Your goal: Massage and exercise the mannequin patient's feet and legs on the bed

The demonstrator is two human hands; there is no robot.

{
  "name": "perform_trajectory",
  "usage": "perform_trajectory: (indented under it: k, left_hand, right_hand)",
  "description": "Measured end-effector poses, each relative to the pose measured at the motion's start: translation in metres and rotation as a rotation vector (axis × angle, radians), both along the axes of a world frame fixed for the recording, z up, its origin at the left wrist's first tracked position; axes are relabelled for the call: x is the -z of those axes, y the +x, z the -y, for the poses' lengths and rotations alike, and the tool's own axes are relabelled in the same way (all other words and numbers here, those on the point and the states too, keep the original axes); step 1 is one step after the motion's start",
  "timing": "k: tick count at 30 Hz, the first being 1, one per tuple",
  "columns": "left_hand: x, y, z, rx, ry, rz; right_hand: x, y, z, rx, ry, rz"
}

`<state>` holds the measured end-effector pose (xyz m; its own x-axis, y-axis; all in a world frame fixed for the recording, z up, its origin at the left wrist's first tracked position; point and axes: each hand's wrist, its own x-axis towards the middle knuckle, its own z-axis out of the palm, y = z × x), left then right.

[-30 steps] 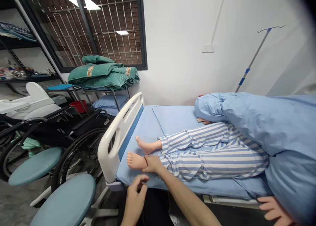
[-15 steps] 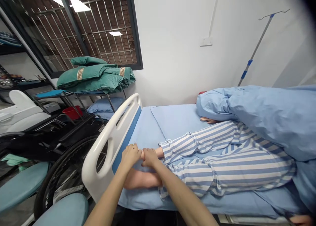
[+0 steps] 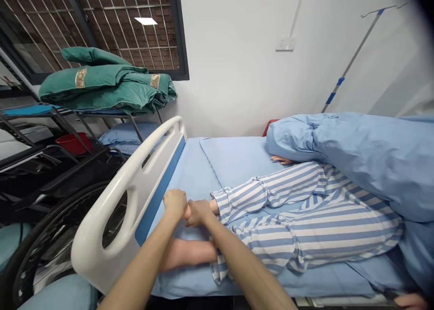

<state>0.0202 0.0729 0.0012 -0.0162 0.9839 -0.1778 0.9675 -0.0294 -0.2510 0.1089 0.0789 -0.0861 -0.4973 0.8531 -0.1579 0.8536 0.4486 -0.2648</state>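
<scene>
A figure in blue-and-white striped trousers (image 3: pixel 298 231) lies on the bed with bare lower legs; I cannot tell for sure whether it is a manikin. My left hand (image 3: pixel 175 202) is closed round the foot of the far leg, hiding most of it. Right beside it, my right hand (image 3: pixel 199 212) wraps the ankle (image 3: pixel 214 206) of that same leg, just below the trouser cuff. The near leg (image 3: pixel 193 252) rests on the blue sheet (image 3: pixel 227 156), its foot partly behind my left forearm. A blue quilt (image 3: pixel 359 152) covers the upper body.
A white footboard (image 3: pixel 135 179) stands left of my hands. Beyond it are a wheelchair (image 3: pixel 61 210), a red basin (image 3: pixel 73 143) and folded green quilts (image 3: pixel 108 84) on a rack. A drip pole (image 3: pixel 352 61) stands by the wall.
The view has shifted, so the footboard and rack appear further left. My left hand's fingers have curled more tightly round the foot; my right hand still holds the ankle.
</scene>
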Motion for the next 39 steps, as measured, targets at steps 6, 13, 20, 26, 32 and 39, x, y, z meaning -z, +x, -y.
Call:
perform_trajectory:
  k: [6, 13, 20, 26, 32, 39]
  left_hand:
    - [-0.006, -0.009, 0.034, 0.034, 0.171, 0.063]
    - [-0.017, -0.013, 0.047, 0.021, 0.114, 0.003]
    - [-0.009, 0.006, 0.015, -0.083, -0.011, -0.159]
    - [0.004, 0.009, -0.005, -0.098, -0.041, -0.143]
    - [0.02, 0.012, -0.007, -0.067, 0.007, -0.059]
    - [0.02, 0.01, 0.004, 0.035, 0.029, 0.035]
  right_hand:
    - [-0.003, 0.0, 0.011, 0.039, 0.095, -0.027]
    - [-0.006, -0.003, 0.012, 0.068, 0.051, -0.013]
    - [-0.001, -0.003, 0.01, 0.065, 0.062, -0.029]
    - [0.001, -0.004, 0.008, 0.071, 0.067, -0.029]
    - [0.004, -0.004, 0.01, 0.08, 0.127, -0.052]
    - [0.009, -0.006, 0.009, 0.068, 0.141, -0.04]
